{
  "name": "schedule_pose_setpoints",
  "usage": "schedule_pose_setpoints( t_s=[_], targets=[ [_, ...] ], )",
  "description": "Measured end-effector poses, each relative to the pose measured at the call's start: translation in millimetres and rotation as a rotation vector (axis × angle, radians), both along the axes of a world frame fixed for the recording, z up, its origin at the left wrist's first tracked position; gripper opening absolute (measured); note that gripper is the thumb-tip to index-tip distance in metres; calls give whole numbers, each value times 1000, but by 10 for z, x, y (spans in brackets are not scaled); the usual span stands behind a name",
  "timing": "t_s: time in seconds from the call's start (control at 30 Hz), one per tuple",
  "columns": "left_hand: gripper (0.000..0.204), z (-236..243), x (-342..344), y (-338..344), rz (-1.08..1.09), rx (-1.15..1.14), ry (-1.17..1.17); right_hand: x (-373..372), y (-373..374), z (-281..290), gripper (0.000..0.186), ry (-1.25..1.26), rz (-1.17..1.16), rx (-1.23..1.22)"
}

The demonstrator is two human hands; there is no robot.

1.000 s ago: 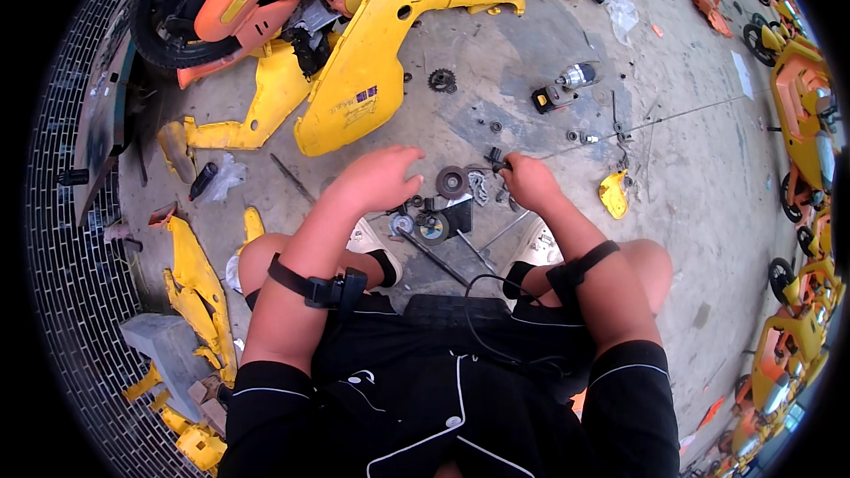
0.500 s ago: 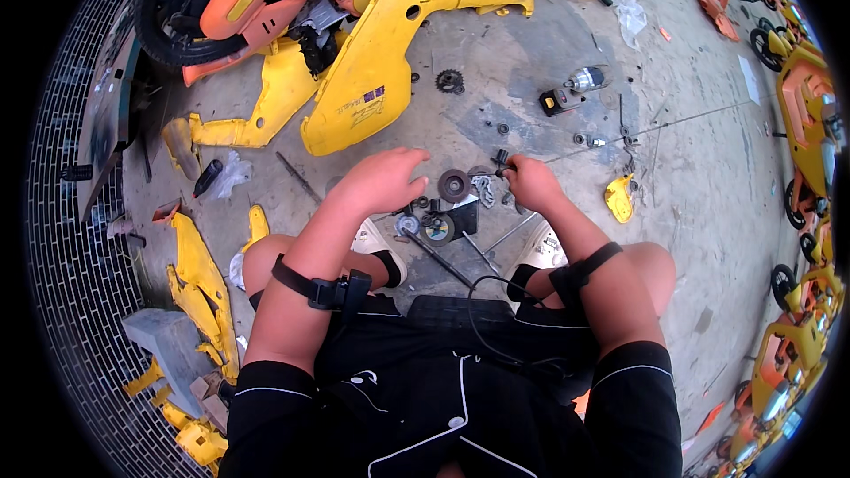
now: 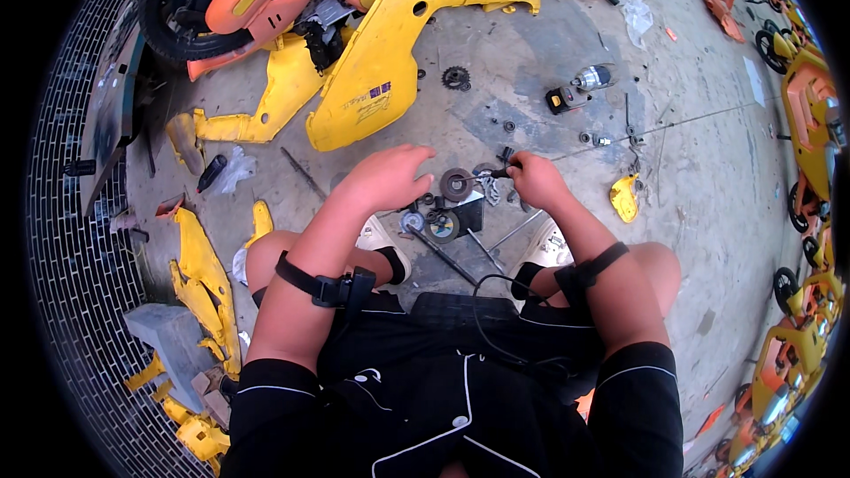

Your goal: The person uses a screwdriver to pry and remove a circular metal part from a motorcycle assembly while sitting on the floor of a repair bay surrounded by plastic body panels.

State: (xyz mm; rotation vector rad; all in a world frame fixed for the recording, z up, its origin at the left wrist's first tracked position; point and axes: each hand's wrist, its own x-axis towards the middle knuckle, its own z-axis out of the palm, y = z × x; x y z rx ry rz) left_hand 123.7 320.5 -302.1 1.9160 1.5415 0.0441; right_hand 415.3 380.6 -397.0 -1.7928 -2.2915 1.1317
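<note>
My right hand (image 3: 539,182) is closed around the dark handle of a screwdriver (image 3: 498,173). Its thin shaft points left, reaching over a round dark metal hub (image 3: 456,184) on the floor; whether the tip touches it I cannot tell. Just left of that hub is my left hand (image 3: 390,179), fingers stretched and thumb apart, with nothing visible in it. A small black cylindrical part (image 3: 506,155) shows beside my right fingertips. Below the hub lie a flat disc (image 3: 443,227), a black plate (image 3: 471,213) and a crumpled chain-like piece (image 3: 489,188).
A cordless impact driver (image 3: 580,88) lies far right of a toothed sprocket (image 3: 455,78). A large yellow panel (image 3: 372,80) leans by an orange scooter (image 3: 257,0). Rods (image 3: 443,254) lie between my shoes. A yellow cover piece (image 3: 624,198) sits at right; scooters line the right edge.
The screwdriver's shaft now shows, stretching left from my right hand toward the hub. The small black part now appears apart from my fingertips. My left hand keeps nearly the same pose.
</note>
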Motion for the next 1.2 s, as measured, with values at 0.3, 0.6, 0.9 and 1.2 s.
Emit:
schedule_pose_setpoints(
  t_s=[0.3, 0.6, 0.9, 1.2],
  targets=[
    [45, 6, -6, -2, 3, 1, 0, -20, -9, 23, 28, -40, 64, 18],
    [45, 24, 1, 2, 4, -14, 18, -27, -32, -15, 27, -95, 95, 24],
    [45, 46, 3, 0, -2, -13, 23, -53, -37, 13, 28, -80, 108, 35],
    [45, 50, 24, 6, -1, -23, 20, -83, -122, -81, 27, -88, 160, 34]
  ],
)
